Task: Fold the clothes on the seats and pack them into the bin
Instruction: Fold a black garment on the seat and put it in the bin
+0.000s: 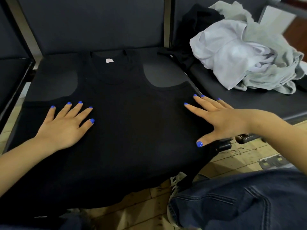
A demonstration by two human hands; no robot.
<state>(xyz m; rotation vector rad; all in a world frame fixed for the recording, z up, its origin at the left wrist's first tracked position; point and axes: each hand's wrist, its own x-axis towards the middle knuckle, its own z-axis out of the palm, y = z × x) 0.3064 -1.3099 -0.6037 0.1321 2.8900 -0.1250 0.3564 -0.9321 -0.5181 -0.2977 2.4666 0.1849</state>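
Black tank top (126,117): my left hand (66,125) and right hand (221,120) flat, fingers spread, gripping nothing; overhanging hem may drag it off the seat (162,72)

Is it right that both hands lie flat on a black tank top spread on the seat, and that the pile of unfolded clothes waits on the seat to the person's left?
Not quite. The left hand and right hand do lie flat on the black tank top spread on the seat, but the head view shows the pile of unfolded clothes on the seat to the person's right.
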